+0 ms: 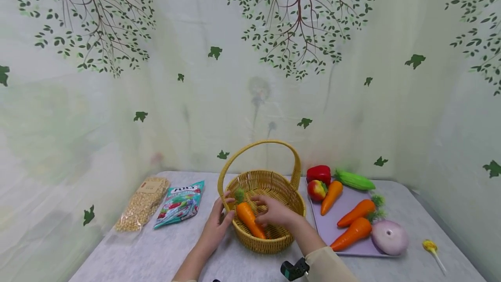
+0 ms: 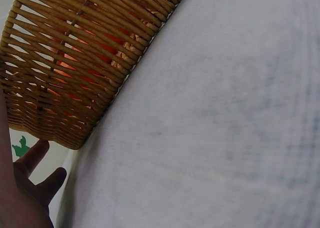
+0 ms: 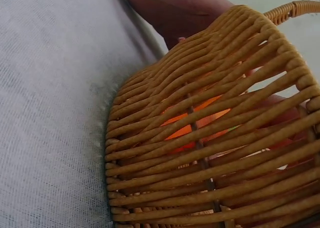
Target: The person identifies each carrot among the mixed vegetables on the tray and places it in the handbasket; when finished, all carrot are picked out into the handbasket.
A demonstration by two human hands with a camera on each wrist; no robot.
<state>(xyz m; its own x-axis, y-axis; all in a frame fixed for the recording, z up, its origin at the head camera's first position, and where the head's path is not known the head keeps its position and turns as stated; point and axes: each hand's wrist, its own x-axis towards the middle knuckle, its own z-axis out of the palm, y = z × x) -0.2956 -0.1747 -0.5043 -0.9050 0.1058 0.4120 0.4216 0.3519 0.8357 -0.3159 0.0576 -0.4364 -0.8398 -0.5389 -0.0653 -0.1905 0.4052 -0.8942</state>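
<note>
A wicker basket (image 1: 270,245) with a tall arched handle stands in the middle of the table. Inside it, an orange carrot (image 1: 246,219) with a green tuft leans against the left side; orange also shows through the weave in both wrist views. My left hand (image 1: 218,219) is at the basket's left rim by the handle's foot; the left wrist view has its fingers (image 2: 52,183) spread beside the wicker. My right hand (image 1: 275,212) reaches over the rim into the basket, loosely bent fingers close to the carrot's right side. Whether they touch it is unclear.
Right of the basket, a lilac tray (image 1: 321,225) holds several carrots (image 1: 354,232), a red pepper (image 1: 318,173), a red-yellow fruit (image 1: 316,190), a green vegetable (image 1: 355,180) and an onion (image 1: 389,237). A lollipop (image 1: 430,247) lies farther right. Leftward lie a kernel bag (image 1: 145,203) and a teal candy bag (image 1: 180,206).
</note>
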